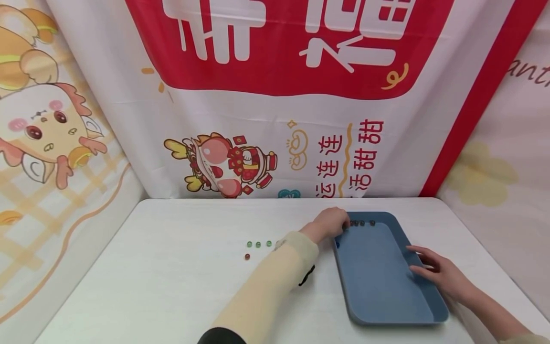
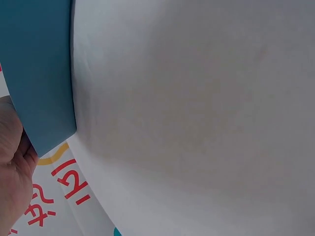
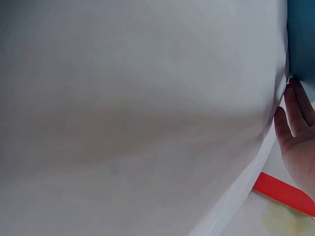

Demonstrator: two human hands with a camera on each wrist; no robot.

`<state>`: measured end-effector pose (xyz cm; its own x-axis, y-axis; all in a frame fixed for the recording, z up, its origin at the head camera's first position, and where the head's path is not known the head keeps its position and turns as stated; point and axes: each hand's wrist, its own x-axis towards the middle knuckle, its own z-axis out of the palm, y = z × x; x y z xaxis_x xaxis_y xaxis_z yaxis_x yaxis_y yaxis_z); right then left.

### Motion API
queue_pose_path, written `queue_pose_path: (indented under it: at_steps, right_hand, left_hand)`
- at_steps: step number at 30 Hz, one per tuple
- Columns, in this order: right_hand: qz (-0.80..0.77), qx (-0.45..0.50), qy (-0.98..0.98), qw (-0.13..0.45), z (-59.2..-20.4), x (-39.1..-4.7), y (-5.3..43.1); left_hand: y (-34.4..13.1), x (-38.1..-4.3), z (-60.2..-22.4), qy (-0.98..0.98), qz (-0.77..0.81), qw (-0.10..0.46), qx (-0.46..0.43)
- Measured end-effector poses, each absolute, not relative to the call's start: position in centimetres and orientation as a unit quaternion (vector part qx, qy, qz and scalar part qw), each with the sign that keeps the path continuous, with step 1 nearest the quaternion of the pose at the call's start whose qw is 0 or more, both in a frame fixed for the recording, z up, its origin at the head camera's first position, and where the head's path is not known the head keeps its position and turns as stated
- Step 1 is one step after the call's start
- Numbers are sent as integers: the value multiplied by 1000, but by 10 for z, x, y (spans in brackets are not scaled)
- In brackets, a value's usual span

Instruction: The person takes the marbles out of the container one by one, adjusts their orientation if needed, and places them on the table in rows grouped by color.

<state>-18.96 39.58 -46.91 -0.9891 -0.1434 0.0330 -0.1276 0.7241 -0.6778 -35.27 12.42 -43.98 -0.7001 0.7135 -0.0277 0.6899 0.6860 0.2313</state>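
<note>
The blue rectangular tray (image 1: 374, 277), maybe plastic, lies between the two sets of fingers. Its long side runs away from the person, and the far end leans a bit left. The left hand (image 1: 332, 222) is at the far left corner, with its fingers bent down — the tips are hidden, so I cannot tell if they pinch anything. The right hand (image 1: 442, 272) is at the right rim, fingers apart, with the tray to the left of them.

Small dark round beads (image 1: 362, 223) sit in a row just right of the left fingers, along the far wall; the left hand is nearer to them. A small blue round bead (image 1: 337, 245) is just nearer the person than those fingers. Small green round beads (image 1: 258, 244) and one red-brown round bead (image 1: 247, 256) lie well left of the left fingers, on the white table (image 1: 172, 272).
</note>
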Motion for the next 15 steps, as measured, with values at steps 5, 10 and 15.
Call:
queue_pose_path:
  at_steps: [5,10,15]
  right_hand:
    - [-364,-77,928,9,-468,-190,395]
    - [-366,-72,928,12,-469,-191,395]
    - [-361,-73,930,7,-470,-190,396]
  left_hand:
    - [123,-353,-440,915,108,63,384]
    - [123,-354,-441,911,104,69,393]
    - [120,-355,-444,897,152,80,407]
